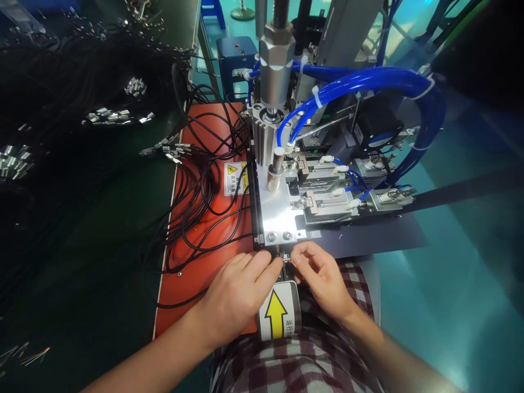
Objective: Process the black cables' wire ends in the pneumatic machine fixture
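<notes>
In front of the machine's metal head plate [280,210], both hands meet at some thin coloured wires [287,259] that look like a cable's bared end. My left hand [241,289] is closed at the left of these wires, its thumb and index finger close together. A black cable [180,304] runs in beneath this hand; its hidden stretch cannot be followed. From the right, my right hand [321,275] pinches the wires between thumb and index finger. Just below the fingertips sits a white label with a yellow arrow [276,314].
Loops of black cable [200,213] lie on the red-orange surface [229,245] at left. Bundles of cables with shiny metal ends [110,116] fill the dark table further left. Pneumatic cylinders [327,204] and blue air hoses [368,82] stand on the right of the machine.
</notes>
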`<state>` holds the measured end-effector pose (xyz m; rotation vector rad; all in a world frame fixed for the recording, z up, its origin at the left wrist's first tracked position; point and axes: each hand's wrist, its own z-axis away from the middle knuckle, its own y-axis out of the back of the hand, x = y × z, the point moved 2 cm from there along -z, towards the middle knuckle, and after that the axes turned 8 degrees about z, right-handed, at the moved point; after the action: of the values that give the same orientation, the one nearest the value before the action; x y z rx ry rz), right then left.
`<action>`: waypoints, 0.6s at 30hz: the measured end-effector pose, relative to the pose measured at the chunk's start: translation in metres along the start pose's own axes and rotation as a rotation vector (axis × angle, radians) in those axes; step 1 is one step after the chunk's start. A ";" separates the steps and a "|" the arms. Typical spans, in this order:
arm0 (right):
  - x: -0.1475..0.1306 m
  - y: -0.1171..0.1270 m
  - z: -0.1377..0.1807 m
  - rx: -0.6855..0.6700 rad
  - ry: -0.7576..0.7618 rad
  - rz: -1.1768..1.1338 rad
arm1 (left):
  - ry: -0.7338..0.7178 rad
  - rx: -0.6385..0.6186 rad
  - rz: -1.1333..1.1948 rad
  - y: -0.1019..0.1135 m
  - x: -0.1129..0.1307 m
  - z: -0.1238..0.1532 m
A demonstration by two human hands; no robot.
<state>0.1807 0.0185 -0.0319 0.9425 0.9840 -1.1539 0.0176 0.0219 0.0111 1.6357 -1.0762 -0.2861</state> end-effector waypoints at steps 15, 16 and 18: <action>-0.004 0.004 0.003 0.055 0.139 0.344 | -0.025 -0.046 -0.058 -0.001 0.001 0.002; -0.005 0.004 0.003 0.056 0.147 0.346 | -0.026 -0.046 -0.063 -0.001 0.001 0.001; -0.004 0.004 0.003 0.035 0.106 0.279 | -0.027 -0.044 -0.075 0.000 0.001 0.001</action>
<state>0.1842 0.0175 -0.0270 1.1395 0.8856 -0.8969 0.0177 0.0205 0.0106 1.6396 -1.0232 -0.3793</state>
